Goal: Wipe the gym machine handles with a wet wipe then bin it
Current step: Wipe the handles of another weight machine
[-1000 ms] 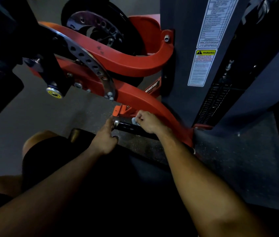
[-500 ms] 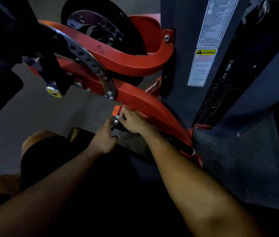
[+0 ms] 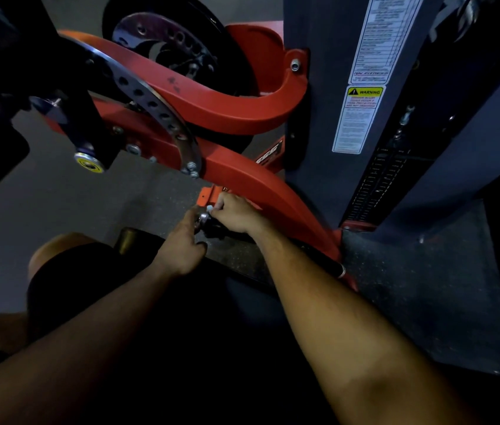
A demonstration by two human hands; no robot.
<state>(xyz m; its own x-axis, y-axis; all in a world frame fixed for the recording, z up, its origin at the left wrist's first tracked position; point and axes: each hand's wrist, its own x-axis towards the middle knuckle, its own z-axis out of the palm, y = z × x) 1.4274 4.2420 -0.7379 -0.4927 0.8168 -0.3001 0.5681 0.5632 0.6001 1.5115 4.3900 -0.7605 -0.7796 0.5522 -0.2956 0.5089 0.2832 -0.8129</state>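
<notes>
A black machine handle [image 3: 319, 256] runs low beside the red frame, from a silver end cap [image 3: 203, 218] on the left to a silver collar at the lower right. My right hand [image 3: 236, 213] wraps the handle's left end, pinching a small pale wet wipe [image 3: 210, 208] that peeks out at its fingertips. My left hand [image 3: 181, 243] sits just left of the end cap, fingers curled, thumb and forefinger touching the cap. Most of the wipe is hidden under my right hand.
The red curved machine arms [image 3: 218, 108] and a perforated steel selector plate [image 3: 150, 102] stand above the hands. A grey weight-stack tower [image 3: 319, 87] with a warning label [image 3: 359, 118] rises on the right. My knee [image 3: 58, 250] is at the lower left over grey floor.
My right hand slid left along the handle from its middle to the end cap, uncovering the grip's right part. The left hand stayed by the cap.
</notes>
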